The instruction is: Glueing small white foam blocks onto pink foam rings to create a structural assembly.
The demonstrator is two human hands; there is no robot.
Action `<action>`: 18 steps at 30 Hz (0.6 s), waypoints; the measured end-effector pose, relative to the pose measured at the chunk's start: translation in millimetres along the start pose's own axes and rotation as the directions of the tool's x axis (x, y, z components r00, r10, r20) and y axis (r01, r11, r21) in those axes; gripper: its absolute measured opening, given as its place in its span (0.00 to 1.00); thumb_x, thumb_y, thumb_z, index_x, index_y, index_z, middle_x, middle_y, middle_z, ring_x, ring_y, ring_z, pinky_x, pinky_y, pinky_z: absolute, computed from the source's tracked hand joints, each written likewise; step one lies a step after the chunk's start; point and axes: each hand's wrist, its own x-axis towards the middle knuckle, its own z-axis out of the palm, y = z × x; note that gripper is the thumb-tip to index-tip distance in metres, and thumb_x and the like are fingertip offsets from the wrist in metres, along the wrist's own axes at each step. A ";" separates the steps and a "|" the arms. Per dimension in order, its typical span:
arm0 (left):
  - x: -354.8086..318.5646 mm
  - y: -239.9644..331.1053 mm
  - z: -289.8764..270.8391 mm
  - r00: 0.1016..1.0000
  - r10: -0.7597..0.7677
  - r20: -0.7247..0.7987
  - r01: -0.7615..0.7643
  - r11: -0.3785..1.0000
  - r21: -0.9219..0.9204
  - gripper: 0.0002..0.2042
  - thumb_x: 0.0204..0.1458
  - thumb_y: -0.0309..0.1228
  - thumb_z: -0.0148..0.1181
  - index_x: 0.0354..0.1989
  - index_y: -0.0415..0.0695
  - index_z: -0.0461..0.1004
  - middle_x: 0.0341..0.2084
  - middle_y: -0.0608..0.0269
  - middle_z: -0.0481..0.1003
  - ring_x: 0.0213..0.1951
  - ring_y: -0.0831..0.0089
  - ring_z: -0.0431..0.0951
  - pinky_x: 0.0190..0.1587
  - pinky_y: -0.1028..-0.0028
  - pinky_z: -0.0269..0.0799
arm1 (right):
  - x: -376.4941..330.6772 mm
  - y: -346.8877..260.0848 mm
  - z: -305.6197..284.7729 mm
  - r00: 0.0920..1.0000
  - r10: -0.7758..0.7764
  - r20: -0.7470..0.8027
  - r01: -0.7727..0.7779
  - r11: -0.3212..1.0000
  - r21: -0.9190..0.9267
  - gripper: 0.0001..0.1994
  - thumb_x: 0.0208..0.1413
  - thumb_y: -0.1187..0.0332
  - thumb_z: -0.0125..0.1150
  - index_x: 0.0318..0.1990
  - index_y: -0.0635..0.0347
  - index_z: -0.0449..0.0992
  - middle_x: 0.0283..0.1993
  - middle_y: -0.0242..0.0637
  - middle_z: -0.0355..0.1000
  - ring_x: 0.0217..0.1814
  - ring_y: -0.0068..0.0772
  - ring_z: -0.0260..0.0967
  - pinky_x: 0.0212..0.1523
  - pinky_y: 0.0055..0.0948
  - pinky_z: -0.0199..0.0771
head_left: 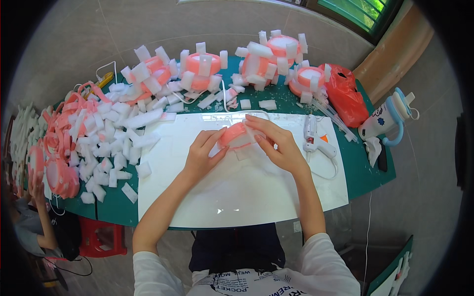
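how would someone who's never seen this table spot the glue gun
On the green table, find the broad white board. Near its far right corner, just to the right of the person's right hand, lies the white glue gun. Its pistol shape and small orange patch set it apart from the blocky white foam pieces on the left.

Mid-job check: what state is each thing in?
Left hand: gripping the pink-and-white piece
Right hand: gripping its right side
White board: flat on the green table
Glue gun: lying down, unheld
White foam blocks: loosely heaped
Red plastic bag: crumpled
Bottle: standing, lid unclear
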 end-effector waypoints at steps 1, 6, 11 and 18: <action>0.2 -0.3 -0.2 1.000 0.000 0.000 0.000 1.000 -0.001 0.23 0.36 0.22 0.64 0.46 0.40 0.70 0.34 0.57 0.72 0.35 0.63 0.71 0.36 0.70 0.70 | -0.4 0.1 0.0 1.000 0.000 -0.001 0.000 1.000 0.000 0.17 0.52 0.77 0.51 0.50 0.57 0.71 0.56 0.36 0.66 0.35 0.22 0.67 0.27 0.17 0.63; 0.8 -0.6 -1.5 1.000 0.009 0.006 -0.009 1.000 0.010 0.23 0.36 0.22 0.65 0.46 0.40 0.70 0.34 0.57 0.72 0.34 0.64 0.72 0.36 0.70 0.70 | -0.4 -2.1 2.2 1.000 0.012 -0.022 -0.012 1.000 -0.005 0.17 0.52 0.77 0.51 0.50 0.57 0.71 0.55 0.35 0.67 0.33 0.21 0.66 0.27 0.16 0.62; 0.6 -0.8 -1.1 1.000 0.018 0.007 -0.018 1.000 0.022 0.23 0.37 0.22 0.65 0.46 0.40 0.71 0.34 0.57 0.72 0.35 0.65 0.72 0.35 0.73 0.71 | -1.2 -2.6 1.4 0.999 0.032 -0.013 -0.032 0.999 -0.001 0.17 0.51 0.75 0.53 0.50 0.56 0.71 0.56 0.35 0.66 0.31 0.20 0.65 0.25 0.16 0.62; 0.1 -2.0 -2.1 1.000 0.022 0.007 -0.022 0.999 0.025 0.22 0.38 0.21 0.65 0.47 0.40 0.71 0.35 0.57 0.72 0.35 0.66 0.74 0.34 0.75 0.72 | -2.0 -4.1 6.6 0.996 0.092 -0.017 -0.092 0.996 -0.001 0.18 0.48 0.72 0.57 0.50 0.56 0.70 0.56 0.37 0.65 0.24 0.17 0.63 0.20 0.13 0.60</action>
